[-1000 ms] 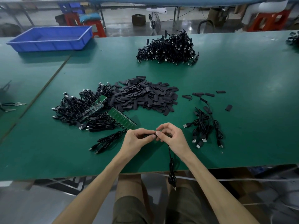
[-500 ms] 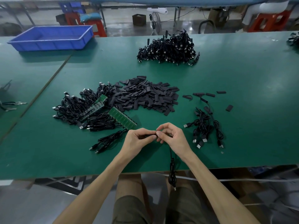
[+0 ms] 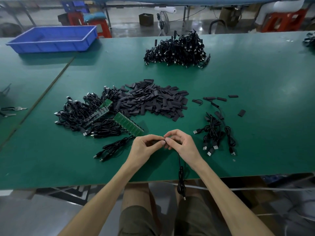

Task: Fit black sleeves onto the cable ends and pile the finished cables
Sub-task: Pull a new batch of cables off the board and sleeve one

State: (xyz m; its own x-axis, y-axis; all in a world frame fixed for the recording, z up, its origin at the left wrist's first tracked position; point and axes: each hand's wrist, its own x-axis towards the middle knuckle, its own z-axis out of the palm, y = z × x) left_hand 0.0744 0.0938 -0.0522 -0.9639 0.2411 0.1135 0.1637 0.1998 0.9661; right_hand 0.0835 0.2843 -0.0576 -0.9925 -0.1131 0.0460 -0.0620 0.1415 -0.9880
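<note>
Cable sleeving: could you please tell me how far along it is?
Done, apparently: the far pile and the small bunch at right. In hand: left hand and right hand pinch one cable. Remaining: the cable heap at left, with many loose sleeves.

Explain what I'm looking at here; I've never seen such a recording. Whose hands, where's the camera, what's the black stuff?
No machine here: a person works bare-handed, filmed by one camera on their head, looking forward and down. The left hand and right hand meet, both pinching one end of a black cable, which hangs off the near edge of the green table. The fingers hide whether a sleeve is on. On the table: a heap of flat black sleeves, left of it a tangle of USB cables with green circuit-board strips, right of it a small bunch of cables, farther back a big cable pile, and far left a blue tray.
</note>
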